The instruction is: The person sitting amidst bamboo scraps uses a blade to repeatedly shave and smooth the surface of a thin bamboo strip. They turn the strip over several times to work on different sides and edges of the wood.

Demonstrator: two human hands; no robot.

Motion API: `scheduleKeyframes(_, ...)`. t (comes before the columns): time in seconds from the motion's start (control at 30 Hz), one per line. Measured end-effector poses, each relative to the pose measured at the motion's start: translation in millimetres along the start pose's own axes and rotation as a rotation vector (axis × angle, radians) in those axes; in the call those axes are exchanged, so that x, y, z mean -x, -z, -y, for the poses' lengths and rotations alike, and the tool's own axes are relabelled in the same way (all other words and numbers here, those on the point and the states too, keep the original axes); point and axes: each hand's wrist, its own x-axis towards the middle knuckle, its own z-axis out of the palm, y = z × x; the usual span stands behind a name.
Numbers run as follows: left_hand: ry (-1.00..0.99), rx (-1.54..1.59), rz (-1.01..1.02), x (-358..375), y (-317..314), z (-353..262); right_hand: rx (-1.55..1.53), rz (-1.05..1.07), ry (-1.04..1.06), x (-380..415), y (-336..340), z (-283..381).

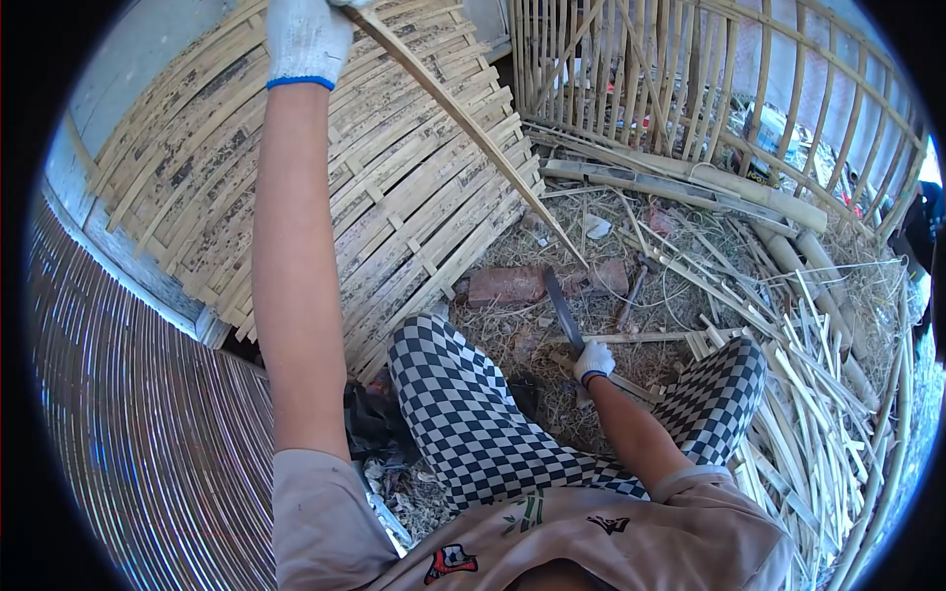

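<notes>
My left hand, in a white glove with a blue cuff, is raised at the top edge of the head view. It is closed on a long bamboo strip, and its fingertips are partly cut off by the frame. The strip slants down to the right, its lower end close to a reddish brick on the ground. Between my knees, my right hand, gloved too, grips a knife with a long dark blade. The blade points away from me, and its tip overlaps the brick.
A woven bamboo panel leans at the left. Split bamboo strips lie heaped at the right. Thick bamboo poles lie behind the brick, before a bamboo lattice fence. A hammer-like tool rests beside the brick on straw-covered ground.
</notes>
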Motion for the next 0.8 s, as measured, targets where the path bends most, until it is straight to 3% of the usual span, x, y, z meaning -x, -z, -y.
scheduleKeyframes(0.1,0.023,0.001,0.049,9.1,-21.3,-0.6,-0.079,0.176,0.032,-11.4,-4.7,-6.2)
scheduleKeyframes(0.3,0.029,-0.022,0.021,6.0,-31.3,2.0,-0.314,0.235,0.149,-29.9,27.7,16.3)
scheduleKeyframes(0.37,-0.006,-0.065,-0.056,5.0,-39.0,6.5,-0.342,0.339,0.215,-51.3,46.6,25.9)
scheduleKeyframes(0.4,-0.018,-0.089,-0.09,5.7,-42.5,10.0,-0.386,0.45,0.184,-25.4,100.4,29.5)
scheduleKeyframes(0.57,-0.004,-0.131,-0.165,-22.1,-38.6,30.3,-0.656,0.295,0.386,64.3,234.2,2.2)
scheduleKeyframes(0.63,0.0,-0.122,-0.14,-32.6,-34.3,37.4,-0.869,0.325,0.357,94.6,278.9,-5.0)
scheduleKeyframes(0.77,0.062,-0.078,-0.033,-22.3,-36.4,75.7,-1.066,0.263,0.483,120.6,329.3,-3.9)
scheduleKeyframes(0.8,0.055,-0.113,-0.115,-9.1,-46.4,96.4,-0.997,0.184,0.521,121.8,338.1,0.5)
